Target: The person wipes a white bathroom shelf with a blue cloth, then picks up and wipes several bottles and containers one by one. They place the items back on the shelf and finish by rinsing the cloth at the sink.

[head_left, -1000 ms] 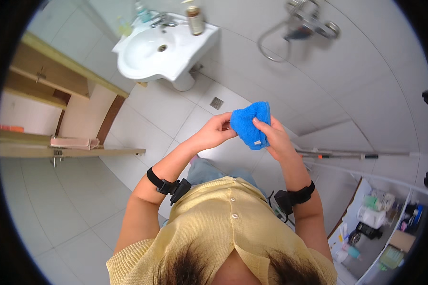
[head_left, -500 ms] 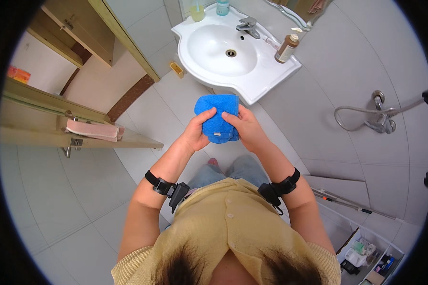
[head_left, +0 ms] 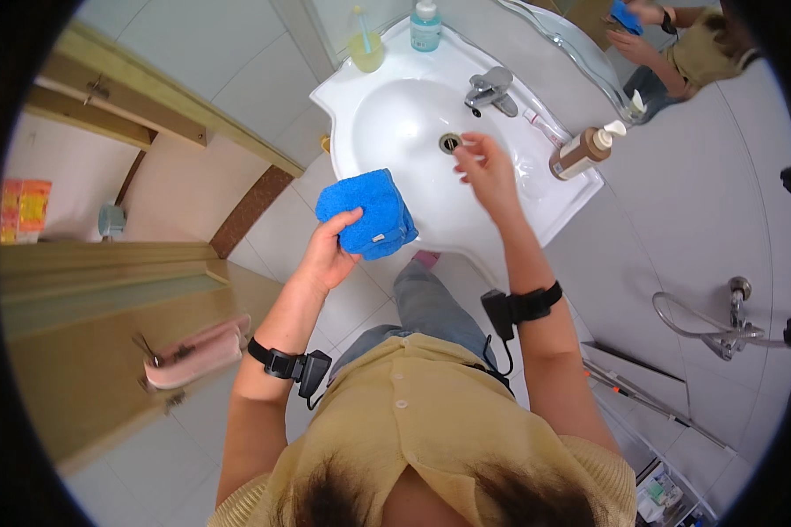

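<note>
A folded blue towel (head_left: 366,209) is gripped in my left hand (head_left: 330,255), its thumb lying on top and the other fingers underneath. The towel is held up beside the left front rim of the white washbasin (head_left: 395,162). Over the bowl, my right hand (head_left: 490,180) reaches out with bent fingers spread apart and nothing in them. Its fingertips appear close to the drain (head_left: 450,143). Behind the bowl stands the chrome faucet (head_left: 492,90), apart from my hand.
A brown pump bottle (head_left: 582,154) and a tube (head_left: 543,127) stand on the basin's right side. At the back are a blue-green bottle (head_left: 425,28) and a yellow cup (head_left: 366,53). A pink towel (head_left: 198,353) hangs on the door at left. A shower mixer (head_left: 734,329) is on the right wall.
My right hand has let go of the blue towel and moved forward over the basin. My left hand keeps the towel, shifted slightly left. The basin is now closer.
</note>
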Tool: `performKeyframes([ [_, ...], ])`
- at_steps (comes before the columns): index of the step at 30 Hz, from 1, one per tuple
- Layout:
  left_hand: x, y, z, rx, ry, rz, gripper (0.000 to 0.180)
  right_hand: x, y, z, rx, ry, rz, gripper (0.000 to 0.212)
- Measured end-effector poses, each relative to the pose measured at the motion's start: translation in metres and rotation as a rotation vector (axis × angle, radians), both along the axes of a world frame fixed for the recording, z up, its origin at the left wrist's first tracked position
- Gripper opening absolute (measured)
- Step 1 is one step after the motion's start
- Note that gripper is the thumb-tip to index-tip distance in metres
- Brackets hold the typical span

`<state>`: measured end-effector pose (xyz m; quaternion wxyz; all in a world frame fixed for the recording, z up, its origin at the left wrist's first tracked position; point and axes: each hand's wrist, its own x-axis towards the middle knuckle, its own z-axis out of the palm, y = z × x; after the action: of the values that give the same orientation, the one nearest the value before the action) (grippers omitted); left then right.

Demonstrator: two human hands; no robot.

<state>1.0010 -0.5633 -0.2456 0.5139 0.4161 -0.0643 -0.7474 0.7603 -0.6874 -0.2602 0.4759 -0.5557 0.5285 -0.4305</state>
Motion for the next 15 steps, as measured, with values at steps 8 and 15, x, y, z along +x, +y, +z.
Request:
performKeyframes([
  [8, -0.008, -0.095, -0.031, 0.169, -0.044, -0.130, 0.052, -0.028, -0.151, -0.021, -0.449, 1.144, -0.139, 0.052],
  [15, -0.049, -0.161, -0.080, 0.319, 0.045, -0.230, 0.054, -0.013, -0.179, -0.041, -0.318, 1.646, 0.032, 0.036],
])
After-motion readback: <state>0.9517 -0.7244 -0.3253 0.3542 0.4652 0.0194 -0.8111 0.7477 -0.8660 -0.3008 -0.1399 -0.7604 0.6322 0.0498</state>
